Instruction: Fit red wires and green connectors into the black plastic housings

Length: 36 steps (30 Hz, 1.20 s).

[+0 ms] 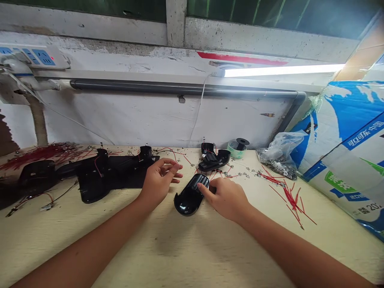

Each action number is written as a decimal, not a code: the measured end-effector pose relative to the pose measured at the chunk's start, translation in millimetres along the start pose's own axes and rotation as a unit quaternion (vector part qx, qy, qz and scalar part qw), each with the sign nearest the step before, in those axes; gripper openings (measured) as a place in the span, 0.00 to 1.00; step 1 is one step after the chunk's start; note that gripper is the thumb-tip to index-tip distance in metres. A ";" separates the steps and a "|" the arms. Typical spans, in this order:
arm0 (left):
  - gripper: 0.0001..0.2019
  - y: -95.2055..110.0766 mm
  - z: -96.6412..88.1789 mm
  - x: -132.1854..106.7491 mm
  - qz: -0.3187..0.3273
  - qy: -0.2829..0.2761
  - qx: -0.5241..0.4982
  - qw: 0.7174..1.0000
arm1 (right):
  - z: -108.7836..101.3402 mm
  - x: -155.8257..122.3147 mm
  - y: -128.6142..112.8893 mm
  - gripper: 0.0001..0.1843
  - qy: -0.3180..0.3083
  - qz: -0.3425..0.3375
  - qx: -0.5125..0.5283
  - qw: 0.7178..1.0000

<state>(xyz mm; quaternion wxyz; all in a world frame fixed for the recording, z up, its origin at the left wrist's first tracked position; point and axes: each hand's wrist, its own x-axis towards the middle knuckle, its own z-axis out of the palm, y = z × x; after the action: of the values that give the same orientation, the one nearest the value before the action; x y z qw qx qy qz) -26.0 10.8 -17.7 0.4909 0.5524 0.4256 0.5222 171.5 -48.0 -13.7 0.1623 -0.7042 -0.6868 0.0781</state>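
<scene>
A glossy black plastic housing (187, 200) with a rounded near end and a ribbed far part is tilted over the table's middle. My right hand (229, 196) grips it from the right, the thumb lying on the ribbed part and the other fingers hidden behind. Left of the housing, my left hand (160, 180) is raised with thumb and forefinger tips pressed together. Whatever they may pinch is too small to make out. Just beyond the hands lies another black housing (214, 162) with red wires and small metal parts.
More black housings (93, 184) with wires lie at left, near a heap of red wires (51, 154). At right are loose red wires (294, 200), a clear bag of small metal parts (282, 156) and a large blue-and-white carton (345, 140). Tape and a black spool (241, 144) stand near the wall.
</scene>
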 end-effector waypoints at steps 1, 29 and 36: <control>0.20 0.2 -0.3 0.1 0.001 0.003 0.013 1.000 | 0.2 -0.1 -0.2 0.31 -0.007 0.002 0.003 1.000; 0.22 -2.6 -1.1 1.0 -0.053 -0.071 -0.077 0.993 | 6.7 5.1 6.1 0.14 -0.045 0.031 0.284 0.957; 0.24 -2.5 -2.7 1.7 -0.069 -0.071 -0.044 0.994 | 8.5 8.7 8.0 0.18 -0.040 0.060 0.421 0.904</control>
<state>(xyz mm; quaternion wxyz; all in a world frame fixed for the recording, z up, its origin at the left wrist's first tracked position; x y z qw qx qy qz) -28.5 13.1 -20.0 0.5782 0.5352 0.4040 0.4647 176.6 -38.4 -23.4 0.4107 -0.6067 -0.5523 0.3978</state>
